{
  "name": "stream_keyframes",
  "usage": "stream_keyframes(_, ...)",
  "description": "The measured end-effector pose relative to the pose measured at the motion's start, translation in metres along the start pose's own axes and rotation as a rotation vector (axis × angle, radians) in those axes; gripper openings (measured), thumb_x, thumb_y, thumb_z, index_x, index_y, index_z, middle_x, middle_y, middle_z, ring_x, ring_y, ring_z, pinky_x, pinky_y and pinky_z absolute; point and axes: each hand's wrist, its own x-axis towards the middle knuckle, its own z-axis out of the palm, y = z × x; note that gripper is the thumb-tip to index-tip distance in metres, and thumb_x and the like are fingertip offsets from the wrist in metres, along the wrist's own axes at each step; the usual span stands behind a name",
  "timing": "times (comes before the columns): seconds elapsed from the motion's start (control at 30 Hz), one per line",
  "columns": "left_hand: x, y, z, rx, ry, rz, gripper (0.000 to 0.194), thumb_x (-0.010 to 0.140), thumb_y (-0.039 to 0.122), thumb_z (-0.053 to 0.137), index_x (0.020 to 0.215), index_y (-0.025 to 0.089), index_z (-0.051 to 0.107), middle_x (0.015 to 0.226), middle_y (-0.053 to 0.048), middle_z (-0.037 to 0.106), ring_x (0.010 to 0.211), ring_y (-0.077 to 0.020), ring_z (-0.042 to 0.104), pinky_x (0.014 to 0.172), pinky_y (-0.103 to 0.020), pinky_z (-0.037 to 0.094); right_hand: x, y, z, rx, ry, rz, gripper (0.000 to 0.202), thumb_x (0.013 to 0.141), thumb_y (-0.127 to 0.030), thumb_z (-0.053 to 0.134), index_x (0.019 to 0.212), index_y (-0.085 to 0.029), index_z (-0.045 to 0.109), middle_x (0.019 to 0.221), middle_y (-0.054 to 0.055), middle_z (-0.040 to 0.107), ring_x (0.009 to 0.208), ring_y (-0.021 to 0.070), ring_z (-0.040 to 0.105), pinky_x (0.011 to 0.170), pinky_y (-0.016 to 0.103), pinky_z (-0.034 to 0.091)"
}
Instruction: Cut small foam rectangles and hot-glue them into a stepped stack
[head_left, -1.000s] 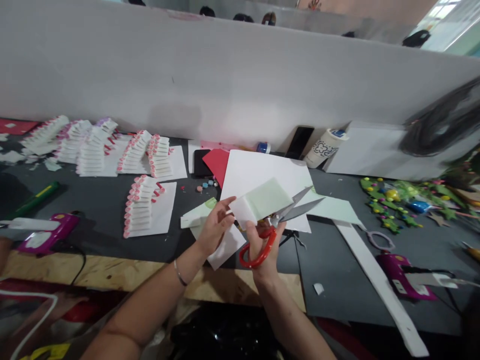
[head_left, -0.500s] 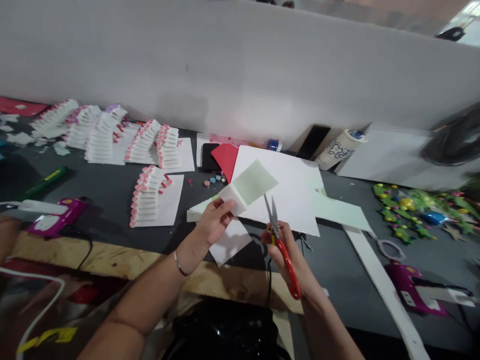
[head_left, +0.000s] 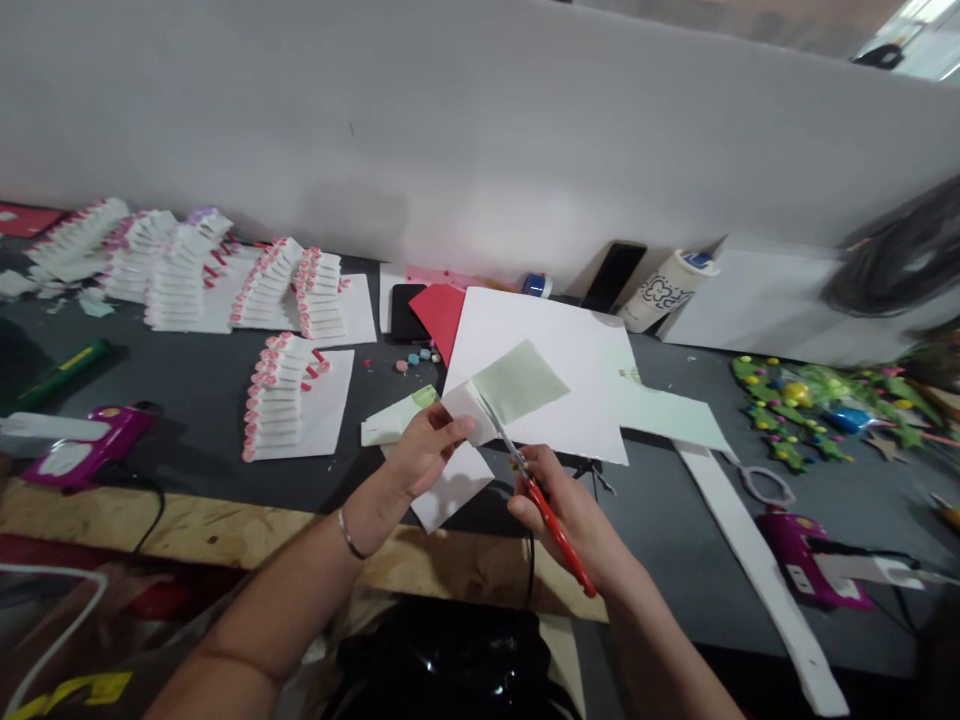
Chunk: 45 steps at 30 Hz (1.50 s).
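Note:
My left hand pinches the white end of a small piece of paper, whose larger part is pale green. In my right hand are red-handled scissors, their blades pointing up and left onto the paper, along the line between its white and green parts. Beneath the paper lies a large white sheet. A smaller white sheet is on the table below my left hand.
Fans of white strips with pink tips stand at the left. Purple glue guns rest on both sides. A patterned cup and a black phone are near the wall. Green star decorations lie right.
The scissors in my right hand have moved up and left onto the paper, and their blades have come closer together. The whole view has shifted slightly.

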Motion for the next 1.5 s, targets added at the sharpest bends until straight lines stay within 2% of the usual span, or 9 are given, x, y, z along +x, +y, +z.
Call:
stream_keyframes(0.17,0.001,-0.001,-0.001,0.013,-0.004,0.006,0.035,0.055,0.025,0.092,0.086,0.016,0.076,0.081,-0.003,0.076,0.074,-0.0136,0.066,0.074,-0.025,0.051,-0.001,-0.004,-0.003,-0.149,0.02,0.034,0.046,0.088,-0.061,0.053,0.112,-0.023,0.045,0.069,-0.001,0.061,0.054,0.019,0.056,0.053,0.026,0.036)
stream_keyframes(0.37,0.0,-0.003,-0.002,0.038,-0.009,-0.012,0.039,0.053,0.027,0.094,0.085,0.014,0.076,0.078,-0.004,0.075,0.074,-0.0145,0.066,0.074,-0.026,0.05,-0.005,-0.009,-0.005,-0.25,0.057,0.005,0.055,0.087,-0.07,0.047,0.112,-0.021,0.052,0.061,-0.002,0.061,0.048,0.0195,0.057,0.049,0.025,0.037)
stream_keyframes(0.5,-0.001,-0.002,0.0,0.042,-0.014,-0.02,0.037,0.053,0.029,0.094,0.081,0.015,0.076,0.08,-0.003,0.076,0.072,-0.0137,0.065,0.076,-0.027,0.051,-0.007,-0.009,-0.003,-0.317,0.095,-0.046,0.061,0.089,-0.073,0.04,0.115,-0.02,0.056,0.064,0.002,0.066,0.053,0.0221,0.064,0.051,0.026,0.042)
stream_keyframes(0.67,-0.001,-0.001,0.0,0.041,-0.019,-0.039,0.036,0.052,0.027,0.094,0.081,0.015,0.077,0.083,-0.005,0.077,0.074,-0.0139,0.066,0.077,-0.026,0.051,-0.009,-0.006,0.001,-0.36,0.166,-0.089,0.069,0.085,-0.08,0.039,0.113,-0.021,0.06,0.068,0.004,0.071,0.06,0.0247,0.071,0.052,0.027,0.046)
stream_keyframes(0.97,0.0,-0.004,-0.002,0.04,-0.019,-0.068,0.035,0.052,0.028,0.094,0.08,0.014,0.077,0.078,-0.005,0.075,0.069,-0.014,0.065,0.071,-0.026,0.051,-0.01,-0.004,0.007,-0.528,0.272,-0.137,0.074,0.087,-0.08,0.028,0.105,-0.018,0.064,0.051,0.002,0.064,0.045,0.0256,0.068,0.041,0.027,0.042)
stream_keyframes(1.17,-0.002,-0.003,0.002,0.056,-0.02,-0.073,0.035,0.051,0.027,0.094,0.078,0.013,0.077,0.077,-0.005,0.075,0.07,-0.014,0.065,0.073,-0.026,0.05,-0.01,-0.004,0.005,-0.477,0.237,-0.105,0.077,0.081,-0.085,0.03,0.108,-0.02,0.063,0.057,0.003,0.068,0.05,0.0252,0.07,0.044,0.027,0.045)
stream_keyframes(1.33,-0.004,-0.003,0.005,0.071,-0.046,-0.124,0.037,0.05,0.029,0.095,0.079,0.013,0.078,0.076,-0.005,0.076,0.07,-0.0144,0.065,0.071,-0.025,0.05,-0.007,-0.006,0.005,-0.455,0.228,-0.089,0.079,0.083,-0.084,0.027,0.112,-0.019,0.062,0.066,0.006,0.071,0.057,0.0267,0.073,0.047,0.028,0.046)
stream_keyframes(1.5,-0.003,-0.003,0.004,0.07,-0.04,-0.125,0.038,0.05,0.03,0.095,0.078,0.012,0.078,0.075,-0.005,0.075,0.069,-0.0137,0.064,0.07,-0.025,0.049,-0.007,-0.004,0.007,-0.443,0.236,-0.053,0.072,0.084,-0.083,0.034,0.108,-0.022,0.064,0.056,0.002,0.067,0.05,0.0255,0.07,0.045,0.026,0.043)
